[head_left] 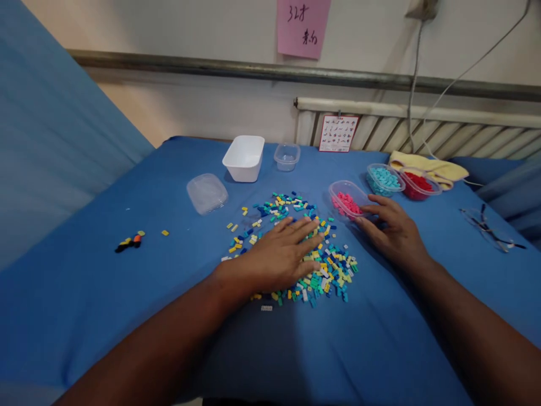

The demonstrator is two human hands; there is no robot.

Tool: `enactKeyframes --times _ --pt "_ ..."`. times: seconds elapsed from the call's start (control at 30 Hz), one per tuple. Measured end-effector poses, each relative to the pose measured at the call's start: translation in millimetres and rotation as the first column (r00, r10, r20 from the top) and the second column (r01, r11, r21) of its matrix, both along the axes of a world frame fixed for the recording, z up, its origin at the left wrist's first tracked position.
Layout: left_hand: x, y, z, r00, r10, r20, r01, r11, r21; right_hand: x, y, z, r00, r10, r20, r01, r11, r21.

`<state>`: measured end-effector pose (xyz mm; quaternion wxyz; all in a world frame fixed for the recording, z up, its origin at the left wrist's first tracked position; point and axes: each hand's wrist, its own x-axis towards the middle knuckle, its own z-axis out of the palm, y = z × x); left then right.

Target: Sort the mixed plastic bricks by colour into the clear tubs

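Palm down, my left hand (284, 254) lies over a loose pile of small toy building bricks (333, 265) in blue, teal, green, yellow and white. Its fingers are outstretched and slightly apart, and they hide part of the pile. At the pile's right, my right hand (391, 228) has its thumb and fingers at the near right edge of a clear plastic tub (347, 189). Pink bricks (347, 204) lie inside that tub. A small grey-white brick (266, 308) sits apart, just in front of the pile.
Behind stand a white bin (244, 158) and a clear tub (287, 157); a clear lid (207, 193) lies left. Tubs of turquoise bricks (384, 179) and red bricks (417, 185) adjoin a yellow cloth (426, 164). Glasses (486, 226) rest far right, black and coloured pieces (130, 241) left.
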<state>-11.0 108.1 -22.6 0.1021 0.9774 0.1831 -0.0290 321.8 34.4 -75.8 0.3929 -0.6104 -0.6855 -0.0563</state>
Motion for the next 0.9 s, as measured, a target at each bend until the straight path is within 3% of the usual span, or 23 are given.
enactKeyframes --times 0.1,0.17,0.23,0.4,0.53,0.73,0.9 --pt "-4.8 16.8 -2.1 0.979 0.2 0.048 -0.205 0.966 0.159 -4.5 0.7 1.1 0.999 0.034 -0.01 -0.033 0.999 0.016" --pt "-9.2 24.5 -3.4 0.961 0.271 0.057 -0.277 0.94 0.2 -8.0 2.0 1.7 0.998 0.07 0.0 -0.07 0.997 0.03" --pt "-11.7 24.6 -4.7 0.969 0.243 0.041 -0.247 0.956 0.16 -10.6 3.7 2.1 0.996 0.092 0.018 -0.092 0.995 0.034" --pt "-8.0 4.6 -10.1 0.999 0.0 0.036 0.0 1.0 -0.004 -11.2 6.1 2.6 0.996 0.078 0.039 -0.08 0.995 0.052" --pt "-5.2 1.5 -13.2 1.0 0.0 0.009 -0.001 0.999 0.046 -6.8 6.9 0.5 0.998 0.039 0.038 -0.042 0.996 0.073" --pt "-22.9 35.1 -0.7 0.952 0.302 0.052 -0.306 0.923 0.232 0.5 10.0 -6.6 1.0 -0.023 0.011 0.022 0.996 0.092" --pt "-43.5 66.6 -7.9 0.865 0.464 0.192 -0.49 0.864 0.114 2.3 9.4 -8.8 0.999 -0.049 0.004 0.048 0.995 0.083"
